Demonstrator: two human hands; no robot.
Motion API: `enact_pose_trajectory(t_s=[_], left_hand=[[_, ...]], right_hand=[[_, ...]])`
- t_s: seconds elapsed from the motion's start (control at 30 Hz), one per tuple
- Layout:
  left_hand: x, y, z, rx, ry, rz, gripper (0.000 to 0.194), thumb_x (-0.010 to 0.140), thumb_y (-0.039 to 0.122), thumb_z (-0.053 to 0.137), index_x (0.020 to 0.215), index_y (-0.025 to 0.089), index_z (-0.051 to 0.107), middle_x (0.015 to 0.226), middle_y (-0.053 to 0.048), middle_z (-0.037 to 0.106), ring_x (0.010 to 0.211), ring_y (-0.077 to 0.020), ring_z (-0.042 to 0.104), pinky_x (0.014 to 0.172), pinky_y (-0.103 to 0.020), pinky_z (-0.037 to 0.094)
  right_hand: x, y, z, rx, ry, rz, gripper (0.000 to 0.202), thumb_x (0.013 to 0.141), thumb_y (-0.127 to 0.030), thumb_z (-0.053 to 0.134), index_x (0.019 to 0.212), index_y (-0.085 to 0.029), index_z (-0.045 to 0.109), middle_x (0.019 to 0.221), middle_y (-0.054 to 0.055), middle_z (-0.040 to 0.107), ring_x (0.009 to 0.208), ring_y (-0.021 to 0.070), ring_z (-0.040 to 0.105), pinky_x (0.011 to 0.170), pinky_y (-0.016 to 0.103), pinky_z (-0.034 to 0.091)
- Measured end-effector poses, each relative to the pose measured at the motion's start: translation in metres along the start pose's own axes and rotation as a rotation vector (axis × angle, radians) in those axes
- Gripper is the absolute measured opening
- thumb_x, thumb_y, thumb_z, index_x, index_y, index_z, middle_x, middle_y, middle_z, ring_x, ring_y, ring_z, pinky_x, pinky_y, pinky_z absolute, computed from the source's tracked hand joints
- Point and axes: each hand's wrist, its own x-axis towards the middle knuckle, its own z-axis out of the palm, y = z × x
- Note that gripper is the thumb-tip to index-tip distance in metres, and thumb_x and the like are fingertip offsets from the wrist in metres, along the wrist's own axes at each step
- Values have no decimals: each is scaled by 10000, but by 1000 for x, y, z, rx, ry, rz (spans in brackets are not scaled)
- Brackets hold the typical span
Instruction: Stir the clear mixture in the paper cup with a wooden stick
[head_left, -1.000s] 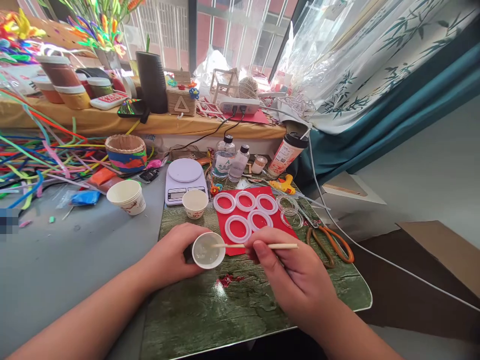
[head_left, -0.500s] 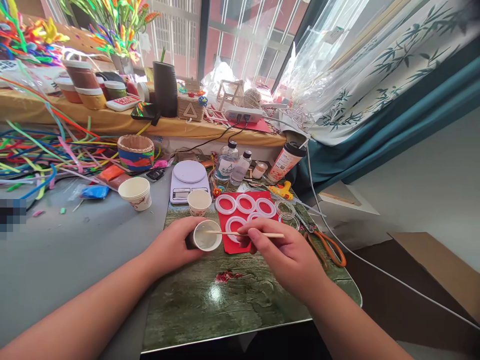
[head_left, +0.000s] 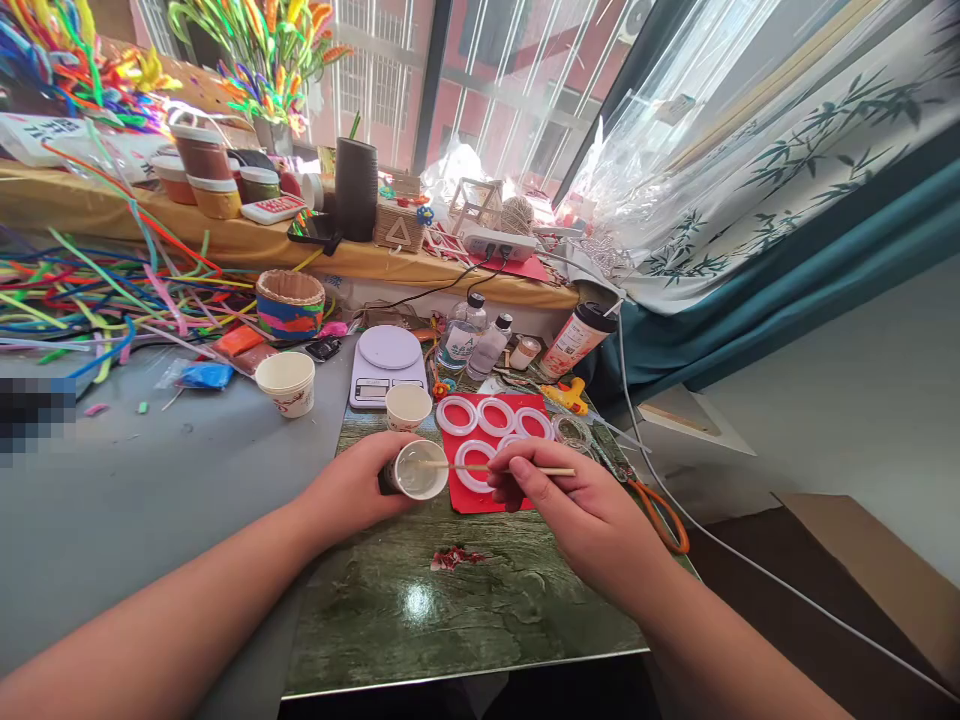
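My left hand [head_left: 367, 480] is wrapped round a paper cup [head_left: 421, 488] that tilts toward me, with some clear liquid inside. Between the fingers of my right hand [head_left: 555, 490] is a thin wooden stick [head_left: 469, 466], its far end dipping into that cup. Just behind stands another paper cup [head_left: 409, 405], in front of a pale purple kitchen scale [head_left: 390, 350]. White ring-shaped moulds [head_left: 475, 485] lie on a red sheet [head_left: 465, 503], partly covered by my right hand. Two clear bottles [head_left: 461, 335] with black caps stand farther back.
A third paper cup [head_left: 286, 388] stands on the grey table at left. Scissors with orange handles [head_left: 667, 520], a yellow glue gun [head_left: 568, 396] and a lidded drink cup [head_left: 577, 340] are at right. A white cable [head_left: 637, 420] hangs along the right edge.
The view has shifted slightly, so the scene sits a little farther right. My hands keep the same holds, with the stick still in the cup.
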Motion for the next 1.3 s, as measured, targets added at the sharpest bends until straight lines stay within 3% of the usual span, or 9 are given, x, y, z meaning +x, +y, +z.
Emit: enact_pose_trajectory(t_s=[0.5, 1.3], left_hand=[[-1, -2, 2, -20, 17, 21, 534, 823, 287, 849, 1353, 256, 786, 1379, -90, 832, 1253, -352, 786, 1075, -443, 634], [-1, -4, 3, -2, 25, 14, 573, 805, 274, 876, 1369, 257, 780, 1424, -90, 819, 1299, -378, 773, 1109, -472, 622]], right_hand=[[10, -8, 5, -90, 71, -3, 530, 1018, -731, 730, 936, -222, 849, 870, 102, 847, 805, 271, 821, 747, 378, 666], [10, -7, 10, -74, 47, 28, 541, 1023, -739, 710, 910, -224, 830, 840, 98, 838, 814, 275, 807, 757, 379, 636]])
